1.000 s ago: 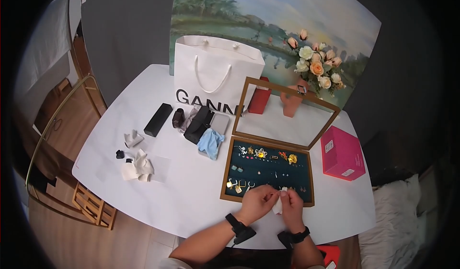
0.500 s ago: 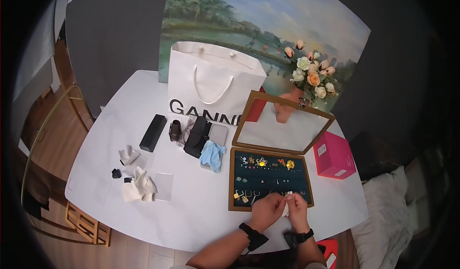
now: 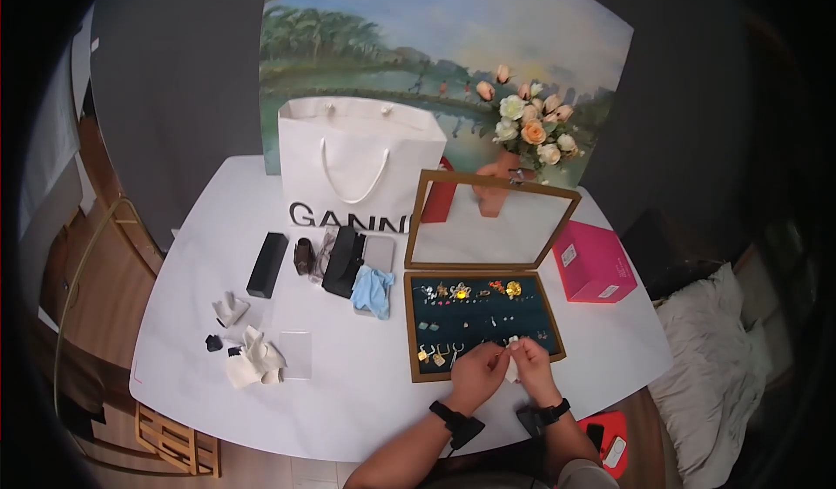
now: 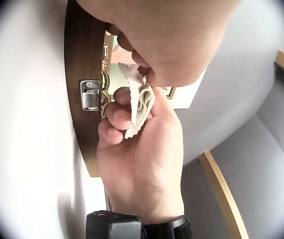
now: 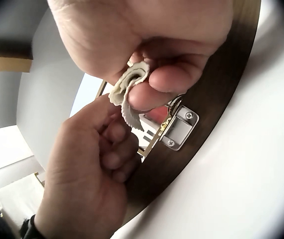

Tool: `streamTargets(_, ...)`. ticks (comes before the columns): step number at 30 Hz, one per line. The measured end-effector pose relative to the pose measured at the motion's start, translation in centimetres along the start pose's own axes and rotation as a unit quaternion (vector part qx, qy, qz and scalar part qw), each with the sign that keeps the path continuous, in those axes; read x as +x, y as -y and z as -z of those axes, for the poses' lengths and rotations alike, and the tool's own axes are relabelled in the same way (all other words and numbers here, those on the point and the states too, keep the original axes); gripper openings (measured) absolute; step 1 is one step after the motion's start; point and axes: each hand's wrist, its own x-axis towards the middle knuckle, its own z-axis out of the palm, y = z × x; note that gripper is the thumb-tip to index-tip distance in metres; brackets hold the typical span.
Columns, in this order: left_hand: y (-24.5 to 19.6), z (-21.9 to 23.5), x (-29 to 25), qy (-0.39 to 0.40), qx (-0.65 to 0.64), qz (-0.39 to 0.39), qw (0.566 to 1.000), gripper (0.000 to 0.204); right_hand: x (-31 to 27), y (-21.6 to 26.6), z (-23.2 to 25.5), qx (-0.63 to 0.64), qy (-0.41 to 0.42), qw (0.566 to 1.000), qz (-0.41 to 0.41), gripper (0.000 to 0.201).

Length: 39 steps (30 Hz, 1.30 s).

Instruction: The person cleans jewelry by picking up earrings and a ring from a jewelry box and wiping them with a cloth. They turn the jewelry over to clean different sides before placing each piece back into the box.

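My left hand and right hand meet over the front edge of an open wooden jewellery box lined in dark teal. In the right wrist view, my right hand's curled fingers hold a small folded cream cloth with zigzag edges. The fingertips of my left hand pinch together right at the cloth; what small thing they hold, I cannot tell. Rows of earrings and brooches lie on the lining. A metal clasp sits on the box's front. The glass lid stands raised behind.
Left of the box lie a light blue cloth, a black pouch, a long black box and crumpled cream cloths. A white paper bag stands behind, a pink box on the right, with flowers at the back.
The head view has shifted, so the table sits lower and further left in it. Both hands stay together at the box's front edge, with the cream cloth still held.
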Motion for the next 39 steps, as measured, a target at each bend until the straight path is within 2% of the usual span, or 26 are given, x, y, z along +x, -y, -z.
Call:
streamTargets(4, 0.3, 0.4, 0.0, 0.031, -0.027, 0.014, 0.999, 0.013, 0.4, -0.4, 0.2, -0.004, 0.015, 1.0, 0.003, 0.025)
streamTargets(8, 1.2, 0.5, 0.1, 0.07, -0.044, 0.039, 0.996, 0.013, 0.7, -1.2, 0.5, -0.024, 0.043, 0.998, 0.05, 0.027)
streamTargets(11, 1.1, 0.4, -0.1, 0.057, -0.061, 0.037, 0.996, 0.013, 0.5, -0.4, 0.8, -0.036, 0.057, 0.994, 0.081, 0.029)
streamTargets(14, 0.9, 0.2, -0.4, 0.045, -0.055, 0.032, 0.997, 0.011, 1.1, -2.0, 0.7, -0.049, 0.046, 0.989, 0.13, 0.03)
streamTargets(22, 1.6, -0.8, -0.5, 0.022, -0.069, 0.061, 0.996, 0.018, 0.1, 0.5, 1.4, 0.001, 0.083, 0.99, 0.117, 0.028)
streamTargets(26, 0.5, -0.5, -0.5, 0.043, -0.069, 0.08, 0.993, 0.02, 1.1, -2.4, 0.8, -0.014, 0.051, 0.986, 0.157, 0.026)
streamTargets(34, 0.7, -0.3, -0.4, 0.067, -0.086, 0.099, 0.989, 0.017, 1.3, -3.1, 0.8, -0.029, 0.038, 0.981, 0.19, 0.026)
streamTargets(39, 0.2, -0.4, -0.2, 0.068, -0.083, 0.095, 0.99, 0.019, 1.2, -2.9, 0.9, -0.016, 0.044, 0.984, 0.173, 0.027)
